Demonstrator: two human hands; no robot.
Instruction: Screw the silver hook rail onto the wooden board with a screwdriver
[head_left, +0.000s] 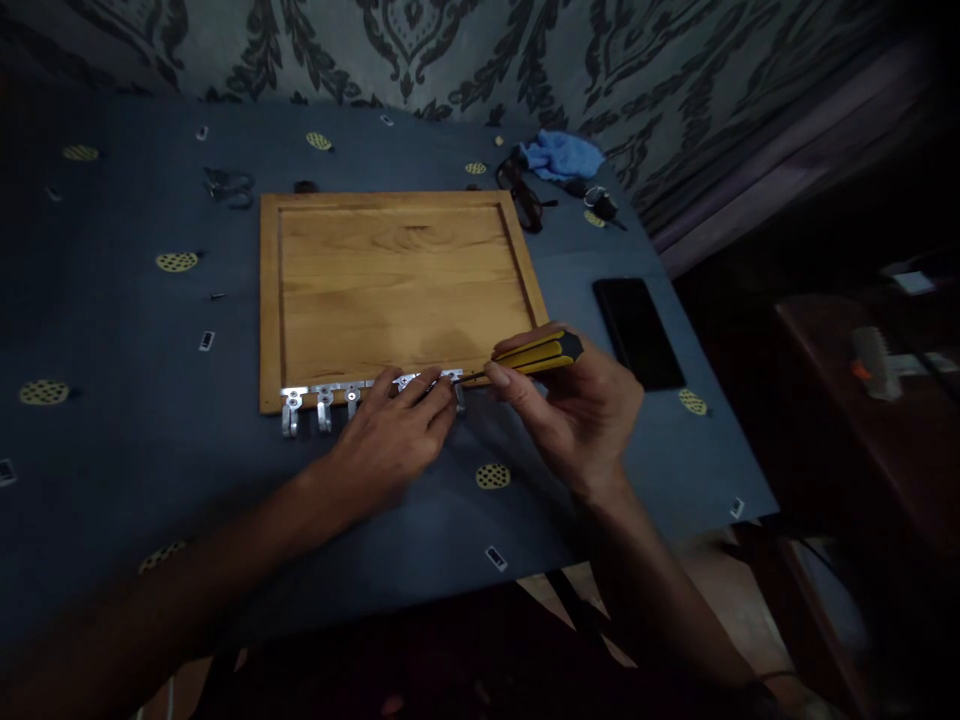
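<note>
The right hand (pixel 577 405) is closed around a screwdriver (pixel 536 355) with a yellow and black handle. The thin shaft points left and ends at the right end of a metal hook rail (pixel 322 392). The rail lies along the near edge of a wooden board (pixel 390 290), and its hooks hang over that edge onto the table (pixel 112 330).

The left hand (pixel 394 430) lies palm down over the right half of the rail, fingers stretched out and close together. The fingertips rest on the metal just beside the screwdriver's tip, gripping nothing. The light is too dim to tell whether a small part sits under them.

The board lies flat in the middle of the table, which has a dark blue cover with yellow dots. To its right lies a black phone (pixel 637 330). Behind it are a pair of glasses (pixel 521 195) and a crumpled blue cloth (pixel 561 155), close to the patterned wall.
</note>
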